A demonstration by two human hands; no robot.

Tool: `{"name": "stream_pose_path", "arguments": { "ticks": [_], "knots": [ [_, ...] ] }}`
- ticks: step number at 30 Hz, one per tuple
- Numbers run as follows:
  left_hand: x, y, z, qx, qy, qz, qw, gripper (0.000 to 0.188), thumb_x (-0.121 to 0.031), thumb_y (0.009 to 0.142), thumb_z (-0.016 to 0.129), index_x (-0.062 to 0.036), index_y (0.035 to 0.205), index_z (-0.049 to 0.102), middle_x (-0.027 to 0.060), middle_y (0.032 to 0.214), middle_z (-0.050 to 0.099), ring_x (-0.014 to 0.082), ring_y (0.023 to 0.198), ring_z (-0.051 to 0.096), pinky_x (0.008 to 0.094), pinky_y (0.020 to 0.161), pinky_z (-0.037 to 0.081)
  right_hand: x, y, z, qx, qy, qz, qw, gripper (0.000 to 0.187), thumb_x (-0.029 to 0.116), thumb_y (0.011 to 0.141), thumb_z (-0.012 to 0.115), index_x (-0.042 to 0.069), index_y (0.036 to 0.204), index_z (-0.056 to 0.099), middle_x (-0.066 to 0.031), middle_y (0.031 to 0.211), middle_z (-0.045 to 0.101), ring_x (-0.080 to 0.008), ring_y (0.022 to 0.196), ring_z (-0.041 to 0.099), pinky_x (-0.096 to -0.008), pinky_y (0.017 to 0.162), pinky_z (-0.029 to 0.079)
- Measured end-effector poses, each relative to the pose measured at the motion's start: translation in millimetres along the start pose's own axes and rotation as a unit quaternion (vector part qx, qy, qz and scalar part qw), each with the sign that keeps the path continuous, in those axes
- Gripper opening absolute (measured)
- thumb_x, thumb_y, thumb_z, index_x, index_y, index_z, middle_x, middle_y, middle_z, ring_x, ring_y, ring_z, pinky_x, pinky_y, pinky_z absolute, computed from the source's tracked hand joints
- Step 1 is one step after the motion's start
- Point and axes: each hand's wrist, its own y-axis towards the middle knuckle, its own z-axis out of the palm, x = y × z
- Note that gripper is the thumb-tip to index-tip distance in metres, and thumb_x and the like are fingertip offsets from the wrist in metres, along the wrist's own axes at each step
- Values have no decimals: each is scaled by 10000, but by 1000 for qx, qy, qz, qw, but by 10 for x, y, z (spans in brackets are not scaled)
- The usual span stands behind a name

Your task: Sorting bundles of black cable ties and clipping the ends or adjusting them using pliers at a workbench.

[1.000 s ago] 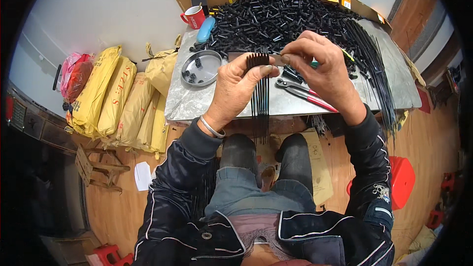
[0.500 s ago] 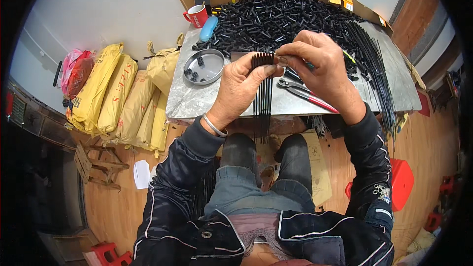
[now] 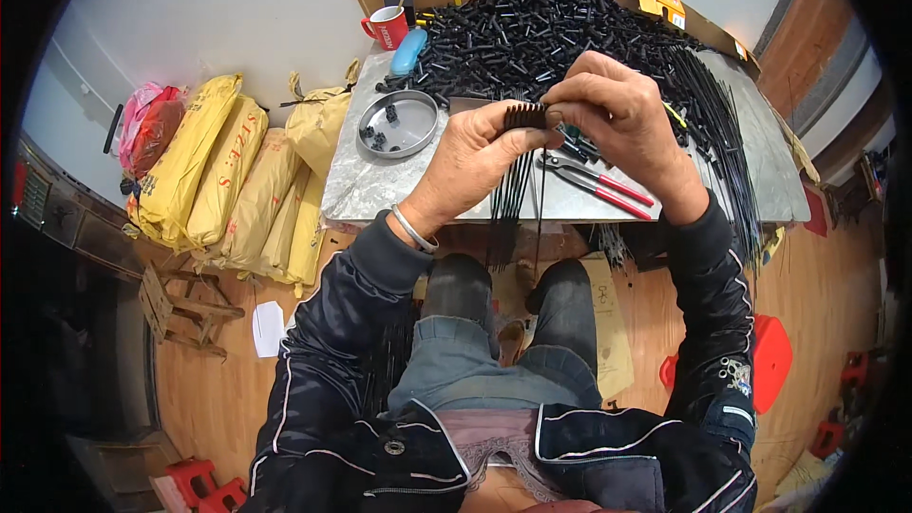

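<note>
My left hand (image 3: 475,152) is closed round a row of thin black strips (image 3: 511,180). Their upper ends stand side by side like comb teeth above the thumb, and their long tails hang past the table's front edge. Fingertips of my right hand (image 3: 613,114) pinch at the right end of this row. One black strip (image 3: 541,199) hangs a little apart from the others just below the pinch; its top is hidden by my fingers. Below the right hand, pliers with red handles (image 3: 608,192) lie on the metal-topped table (image 3: 380,192).
A large heap of small black tubular parts (image 3: 532,33) covers the table's back. Long black strips (image 3: 717,128) lie at right. A round metal dish (image 3: 411,142) with a few black pieces, a blue case (image 3: 408,51) and a red mug (image 3: 388,30) stand left. Yellow sacks (image 3: 223,176) lean by the wall.
Both hands have shifted slightly right with the strips. The row's upper ends are now tilted and spread wider, and one strip hangs apart from the bundle.
</note>
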Motion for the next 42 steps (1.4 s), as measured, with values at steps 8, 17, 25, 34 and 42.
{"name": "stream_pose_path", "arguments": {
  "ticks": [8,17,25,34,42],
  "knots": [
    [-86,59,-129,53,30,-14,998,225,-90,898,636,-15,1109,665,29,932,697,58,870,610,219,796,503,-19,92,-4,15,-89,-80,993,198,93,658,786,48,770,629,-51,729,578,-182,601,608,-283,509,482],
    [-74,123,-222,83,123,29,989,232,-151,845,712,-25,1039,693,4,816,695,29,781,584,222,688,502,-2,163,69,21,-130,-91,987,254,133,642,801,53,729,577,-44,695,543,-197,579,592,-289,501,477],
    [-2,137,-256,81,123,23,989,207,-189,846,722,-4,923,670,-22,749,658,14,743,523,228,644,481,39,169,188,1,-119,-55,991,311,168,606,828,56,747,574,-46,701,532,-179,577,585,-287,509,477],
    [475,-164,-82,53,72,-82,993,209,-159,848,700,7,972,675,51,851,695,84,793,608,273,714,503,100,202,518,-35,-190,-99,976,185,219,779,718,96,750,583,-34,662,532,-220,526,573,-328,468,441],
    [969,-304,-152,172,434,172,868,524,-326,758,743,-116,1216,601,167,1338,468,365,1246,426,429,1070,326,47,303,567,-20,-189,-52,980,191,249,820,688,88,769,600,-51,698,579,-248,578,608,-340,492,464]
  ]
}}
